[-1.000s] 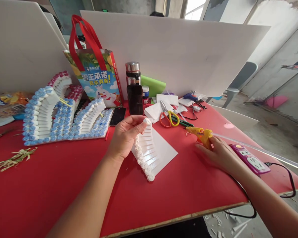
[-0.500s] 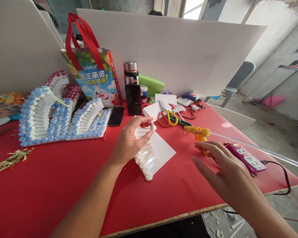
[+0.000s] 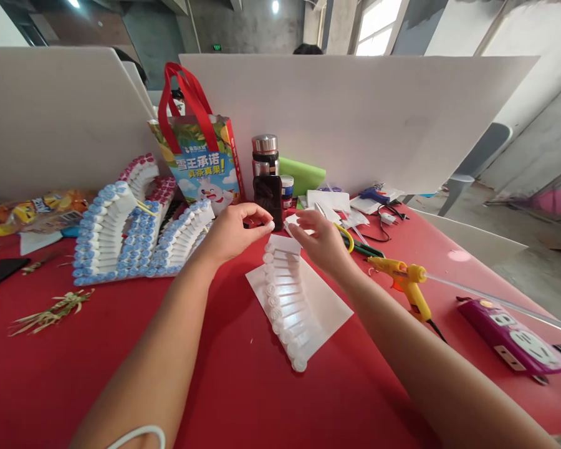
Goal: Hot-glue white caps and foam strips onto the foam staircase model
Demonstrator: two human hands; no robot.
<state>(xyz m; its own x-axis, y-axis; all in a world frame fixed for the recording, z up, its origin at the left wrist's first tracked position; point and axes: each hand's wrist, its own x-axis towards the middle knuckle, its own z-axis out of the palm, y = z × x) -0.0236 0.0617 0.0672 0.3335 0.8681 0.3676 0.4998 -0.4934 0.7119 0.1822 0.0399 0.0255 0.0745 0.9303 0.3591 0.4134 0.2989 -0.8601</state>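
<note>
My left hand [image 3: 236, 232] pinches a small white paper roll [image 3: 272, 224] between thumb and fingertips, just above the top of a white stepped piece [image 3: 287, 298]. That piece is a row of white rolls glued on a white card [image 3: 330, 312] lying on the red table [image 3: 243, 386]. My right hand [image 3: 321, 242] is close beside the left one, over the card's far edge. Its fingers are drawn together at a bit of white, and I cannot make out what it is.
A yellow glue gun [image 3: 404, 277] stands right of the card, its cable running to a purple power strip [image 3: 514, 333]. A blue-and-white stepped craft [image 3: 135, 232], a red-handled bag [image 3: 201, 156], a steel flask [image 3: 264, 153] and scissors [image 3: 355, 243] lie behind. White boards [image 3: 355, 118] wall off the table's back.
My right hand left the glue gun and came across to the left hand above the card. The left hand lifted the small roll off the piece. The view shifted down.
</note>
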